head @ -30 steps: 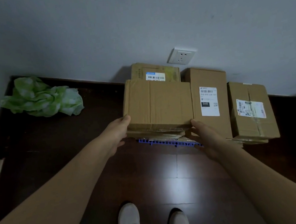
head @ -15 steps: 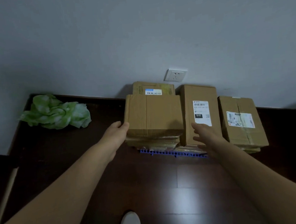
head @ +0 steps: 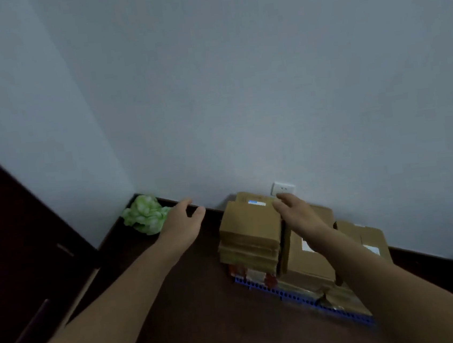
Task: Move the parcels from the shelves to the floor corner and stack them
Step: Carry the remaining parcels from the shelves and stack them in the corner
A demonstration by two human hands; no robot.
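1. One crumpled green bag point(head: 145, 217) lies in the floor corner.
2. The left hand point(head: 181, 222) hovers beside it, fingers loose, holding nothing.
3. Boxy cardboard parcels point(head: 249, 224) stand in three piles against the wall on one ridged blue pallet point(head: 294, 295) (lower layers too blurred to count).
4. One white socket point(head: 284, 188) sits behind them.
5. The right hand point(head: 297, 214) reaches over the leftmost pile, fingers straight, empty.

one wide-angle camera, worn on the person's head, looks forward and down into a room corner. both forearms point(head: 108, 309) enter from the bottom edge, the left hand point(head: 180, 222) and right hand point(head: 295, 213) near mid-frame. beyond the fingertips the grey wall point(head: 238, 86) fills the upper half; under and behind the fingers lie cardboard parcels point(head: 250, 233) and dark wood floor point(head: 191, 300), close below.
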